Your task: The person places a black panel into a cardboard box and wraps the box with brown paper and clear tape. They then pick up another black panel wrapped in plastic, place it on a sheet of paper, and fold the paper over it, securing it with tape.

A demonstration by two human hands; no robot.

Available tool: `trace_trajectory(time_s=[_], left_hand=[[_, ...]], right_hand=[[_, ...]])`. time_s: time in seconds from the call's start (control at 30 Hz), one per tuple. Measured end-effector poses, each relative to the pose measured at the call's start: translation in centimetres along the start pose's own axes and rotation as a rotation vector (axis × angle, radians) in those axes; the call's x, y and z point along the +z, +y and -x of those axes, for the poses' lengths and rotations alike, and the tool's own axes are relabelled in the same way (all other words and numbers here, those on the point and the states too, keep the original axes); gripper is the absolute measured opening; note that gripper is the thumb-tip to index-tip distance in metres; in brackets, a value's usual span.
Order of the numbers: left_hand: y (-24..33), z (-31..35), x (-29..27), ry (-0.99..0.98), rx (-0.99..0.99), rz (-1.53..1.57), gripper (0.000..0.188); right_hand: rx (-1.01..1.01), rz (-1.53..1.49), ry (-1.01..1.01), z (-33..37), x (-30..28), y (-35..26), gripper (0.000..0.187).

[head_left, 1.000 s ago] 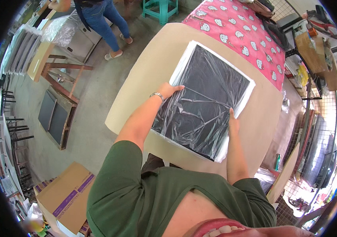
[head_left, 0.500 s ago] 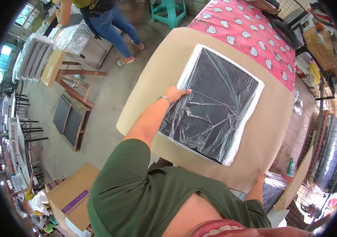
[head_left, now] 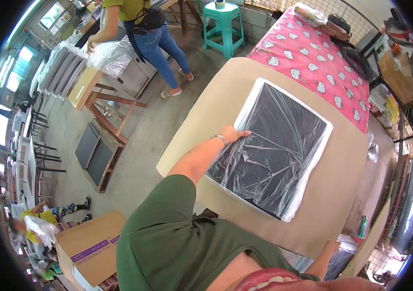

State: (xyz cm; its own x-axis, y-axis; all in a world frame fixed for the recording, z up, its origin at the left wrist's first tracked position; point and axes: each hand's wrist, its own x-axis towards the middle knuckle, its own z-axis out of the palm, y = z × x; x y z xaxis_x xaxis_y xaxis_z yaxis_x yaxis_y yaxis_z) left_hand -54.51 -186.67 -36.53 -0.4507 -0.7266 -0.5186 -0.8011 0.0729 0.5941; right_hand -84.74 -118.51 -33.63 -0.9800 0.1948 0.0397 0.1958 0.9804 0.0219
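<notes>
A flat black panel in clear, wrinkled plastic with white edges lies on a large brown board. My left hand, with a bracelet at its wrist, grips the panel's left edge, thumb over the plastic. Its other fingers are partly hidden. At the board's near right corner, my right hand is closed on the board's edge, small in view and with its fingers only partly shown.
A pink patterned cloth covers the table beyond the board. A teal stool stands behind. A co-worker stands far left, beside wrapped grey sheets. Cardboard boxes sit near left; another person is beyond them.
The view has shifted, so the scene sits lower and farther right. More of the co-worker and a second person now show. Both hands keep their places on the panel and board.
</notes>
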Motion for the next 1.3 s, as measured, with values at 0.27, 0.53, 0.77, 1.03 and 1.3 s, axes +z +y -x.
trace_trajectory(time_s=[0.27,0.53,0.77,1.03,1.3], left_hand=[[0.2,1.6,-0.2,-0.034,0.005,0.074,0.097],[1.0,2.1,-0.7,-0.06,-0.023,0.128,0.103],[-0.8,0.7,0.1,-0.031,-0.011,0.133,0.101],[0.6,0.6,-0.1,-0.064,-0.02,0.083,0.098],[0.9,2.5,-0.7,0.007,0.05,0.066,0.099]], right_hand=[[-0.214,0.168,-0.139,0.8,-5.5,-4.2,0.035],[-0.254,0.212,-0.085,0.8,-5.6,-3.9,0.024],[-0.469,0.066,-0.138,4.4,-6.6,-12.4,0.02],[-1.064,-0.39,-0.396,29.6,-8.7,-30.6,0.016],[-0.848,-0.531,-0.493,21.7,-9.5,-31.0,0.019]])
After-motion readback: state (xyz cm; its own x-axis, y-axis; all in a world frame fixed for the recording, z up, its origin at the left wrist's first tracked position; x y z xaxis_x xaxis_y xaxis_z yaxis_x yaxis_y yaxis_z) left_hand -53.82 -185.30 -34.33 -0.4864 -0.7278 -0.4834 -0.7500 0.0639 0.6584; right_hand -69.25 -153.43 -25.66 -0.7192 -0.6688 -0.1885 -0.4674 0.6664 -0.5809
